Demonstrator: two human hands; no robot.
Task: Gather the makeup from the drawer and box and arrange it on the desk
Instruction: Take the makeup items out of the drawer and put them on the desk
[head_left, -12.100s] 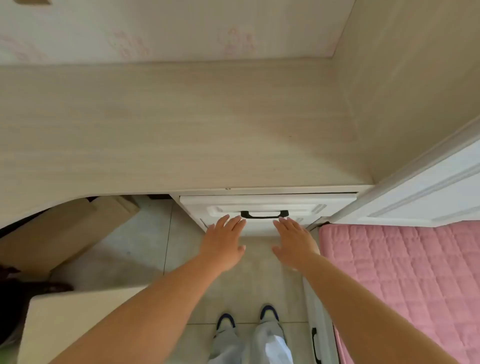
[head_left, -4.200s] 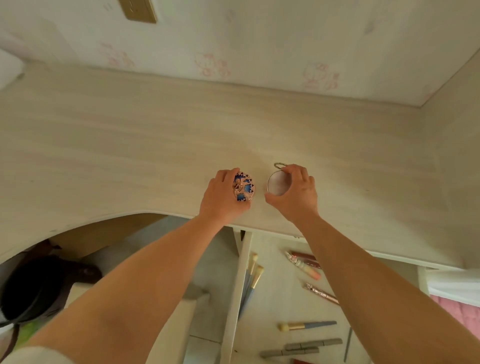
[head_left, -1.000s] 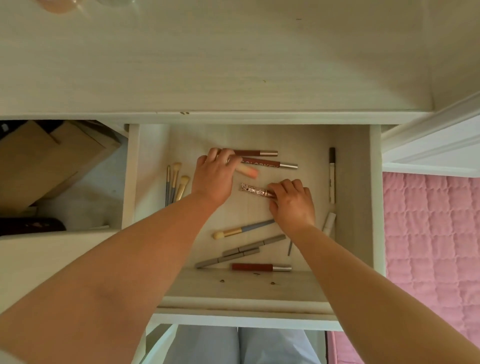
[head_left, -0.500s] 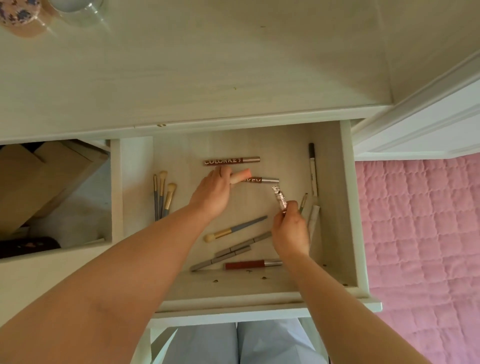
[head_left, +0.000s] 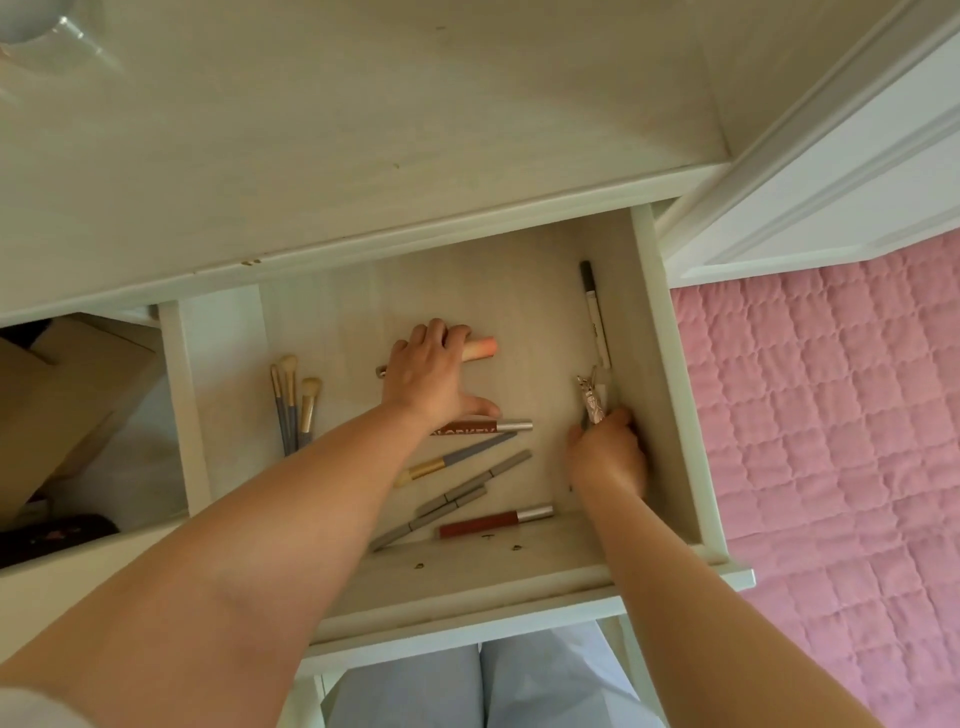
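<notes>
1. Two hands in the drawer (head_left: 670, 364), both loaded: left hand (head_left: 423, 371) curled over a peach tube (head_left: 480, 348), something metal-tipped poking out at its heel; right hand (head_left: 605, 452) pinching an ornate tube (head_left: 592, 402) plus thin sticks by the right wall.
2. Still loose on the drawer floor: brushes (head_left: 291, 405) at left, a brown gloss (head_left: 483, 428) just under the left thumb, a blue brush (head_left: 457, 462), grey pencils (head_left: 462, 499), a red gloss (head_left: 493, 522) near the front, a white pen (head_left: 595, 317) along the right wall.
3. Left: keep the fingers wrapped over the tube, then sweep the thumb under the brown gloss and roll it into the palm. No lift until both sit parallel.
4. Right: bundle likely loose. Square the ends against the drawer wall before adding the white pen, else sticks fan out and drop.
5. Take long items last and gripped mid-length; end grips tip.
6. Clear the desk (head_left: 363, 156) edge on the way up: raise straight, then move forward, wrists level.
7. Set down beside the glass item (head_left: 47, 31) at the desk's far left corner, lined up, not heaped.
8. Plenty left for another trip; box not in view.
</notes>
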